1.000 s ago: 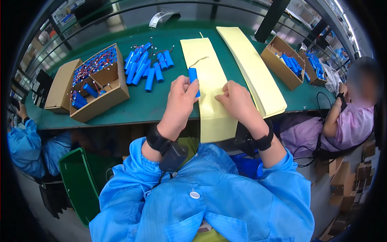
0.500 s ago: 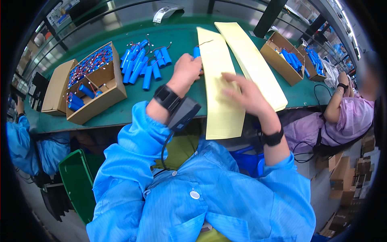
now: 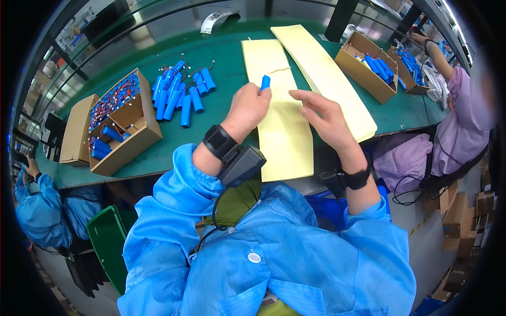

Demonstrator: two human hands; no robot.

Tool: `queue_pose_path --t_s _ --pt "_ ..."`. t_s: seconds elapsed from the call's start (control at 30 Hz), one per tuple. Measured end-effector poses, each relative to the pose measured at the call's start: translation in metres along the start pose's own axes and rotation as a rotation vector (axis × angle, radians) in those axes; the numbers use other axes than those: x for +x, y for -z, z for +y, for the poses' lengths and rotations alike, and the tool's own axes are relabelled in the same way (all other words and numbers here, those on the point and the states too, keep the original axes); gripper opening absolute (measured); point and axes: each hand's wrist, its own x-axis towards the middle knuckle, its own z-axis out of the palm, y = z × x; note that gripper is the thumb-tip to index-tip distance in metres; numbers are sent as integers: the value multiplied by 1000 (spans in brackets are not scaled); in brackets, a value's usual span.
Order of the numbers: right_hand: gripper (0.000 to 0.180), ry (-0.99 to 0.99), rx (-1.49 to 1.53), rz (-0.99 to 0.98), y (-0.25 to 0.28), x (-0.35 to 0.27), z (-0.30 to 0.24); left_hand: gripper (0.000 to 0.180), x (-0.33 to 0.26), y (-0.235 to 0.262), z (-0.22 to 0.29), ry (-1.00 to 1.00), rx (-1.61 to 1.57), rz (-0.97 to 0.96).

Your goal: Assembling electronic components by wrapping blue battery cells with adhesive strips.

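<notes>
My left hand is closed around a blue cylindrical battery pack, whose top end pokes out above the fingers. A thin wire lies over the sheet just beyond it. Beneath is a long pale-yellow paper sheet that hangs over the table's near edge. To the right, my right hand hovers above the sheet, fingers apart and nothing in it. A stack of similar yellow sheets lies beyond the right hand. Several loose blue battery packs with wires are heaped left of my left hand.
On the green table, a divided cardboard box of battery packs stands at left. Another cardboard box with packs stands at right, near a co-worker in a pink garment. A green bin is below at left.
My left hand has come rightward over the yellow sheet with the battery pack. The sheet's far end has shifted left. My right hand, blurred before, now shows sharply in nearly the same place.
</notes>
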Motion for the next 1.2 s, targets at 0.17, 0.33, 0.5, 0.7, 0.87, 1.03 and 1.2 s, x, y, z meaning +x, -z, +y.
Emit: queue_pose_path --t_s 0.17,0.33,0.5,0.7,0.87,1.03,1.2 --pt "37 140 -454 -130 3 -21 -18 35 4 28 -6 -9 104 99" --pt "29 65 -365 -81 4 -21 -5 20 -49 39 25 -336 89 251" --pt "20 -56 -358 -256 12 2 -9 26 -86 0 14 -83 -371 -112" --pt "15 -164 -303 -409 16 23 1 27 -80 -19 18 -111 -401 -37" --pt "10 81 -426 -312 11 10 2 27 -80 -20 21 -97 -300 -11" --pt "19 492 -530 -60 6 -8 2 27 -78 -21 19 -119 -297 18" --pt "14 382 -229 71 8 -22 -7 26 -77 -20 16 -97 -282 15"
